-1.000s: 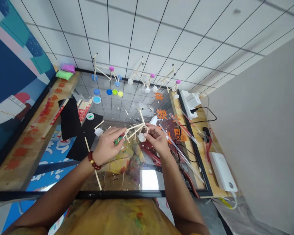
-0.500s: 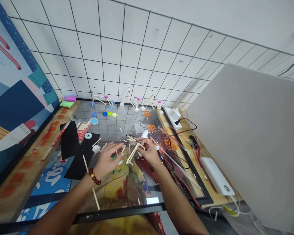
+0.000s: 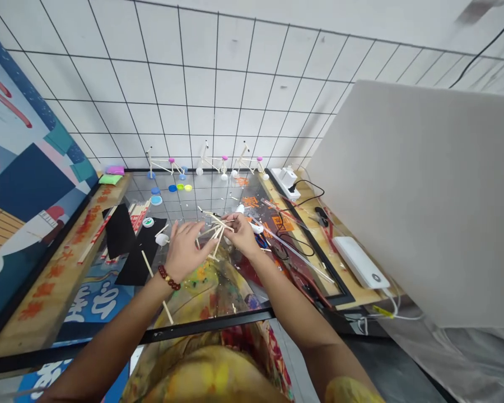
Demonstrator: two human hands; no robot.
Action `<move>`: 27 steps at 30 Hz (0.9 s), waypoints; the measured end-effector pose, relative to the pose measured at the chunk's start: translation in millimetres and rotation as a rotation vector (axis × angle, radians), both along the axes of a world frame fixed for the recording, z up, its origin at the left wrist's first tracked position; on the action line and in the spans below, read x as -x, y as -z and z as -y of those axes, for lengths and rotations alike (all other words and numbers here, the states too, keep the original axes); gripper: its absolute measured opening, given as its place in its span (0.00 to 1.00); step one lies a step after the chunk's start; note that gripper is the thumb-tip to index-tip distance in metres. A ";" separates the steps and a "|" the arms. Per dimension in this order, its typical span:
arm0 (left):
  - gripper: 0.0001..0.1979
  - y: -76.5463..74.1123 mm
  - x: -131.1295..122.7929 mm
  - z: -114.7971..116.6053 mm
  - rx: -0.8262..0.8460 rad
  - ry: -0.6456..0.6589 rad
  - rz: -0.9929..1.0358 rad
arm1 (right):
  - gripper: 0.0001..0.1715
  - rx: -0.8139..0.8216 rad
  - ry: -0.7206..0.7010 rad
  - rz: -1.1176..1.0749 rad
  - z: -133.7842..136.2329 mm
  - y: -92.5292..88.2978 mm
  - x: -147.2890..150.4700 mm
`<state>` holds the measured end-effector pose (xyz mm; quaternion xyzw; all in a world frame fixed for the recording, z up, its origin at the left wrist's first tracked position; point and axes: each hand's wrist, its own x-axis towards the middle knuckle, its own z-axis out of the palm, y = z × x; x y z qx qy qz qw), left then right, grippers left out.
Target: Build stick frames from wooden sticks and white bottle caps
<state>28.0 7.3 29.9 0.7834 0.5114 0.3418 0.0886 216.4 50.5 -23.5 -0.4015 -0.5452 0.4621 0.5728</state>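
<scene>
A loose frame of pale wooden sticks [image 3: 213, 232] is joined at angles and hangs over the glass tabletop between my hands. My right hand [image 3: 240, 235] pinches its right end between thumb and fingers. My left hand [image 3: 185, 250], wearing a red bead bracelet [image 3: 168, 277], is spread open right beside the sticks and seems to hold nothing. A white plastic cap [image 3: 162, 239] lies just left of that hand. A long single stick [image 3: 153, 279] lies below my left wrist.
Several finished stick models with caps [image 3: 212, 165] stand along the far side by blue, green and yellow bottle caps [image 3: 172, 188]. Black sheets [image 3: 120, 230] lie at the left. Clear tubes [image 3: 294, 254], a power strip [image 3: 286, 182] and a white power bank [image 3: 360, 261] are at the right.
The view has tilted farther up, so everything sits higher in the frame. The stick frame has turned in my right hand, and my left hand's fingers have spread wider.
</scene>
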 end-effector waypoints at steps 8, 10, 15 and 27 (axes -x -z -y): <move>0.21 -11.8 -14.5 -38.1 0.401 0.060 -0.018 | 0.16 -0.237 -0.050 0.281 9.5 0.6 1.5; 0.24 -9.0 -11.7 -37.2 0.395 0.157 -0.050 | 0.23 -0.256 -0.048 0.342 9.4 3.4 -1.7; 0.24 -8.0 1.9 -28.9 0.337 0.169 -0.080 | 0.40 -0.228 -0.015 0.425 10.3 10.4 -10.0; 0.26 -25.8 39.4 -74.8 0.464 0.073 -0.061 | 0.08 -0.289 0.193 0.637 38.0 10.3 -5.0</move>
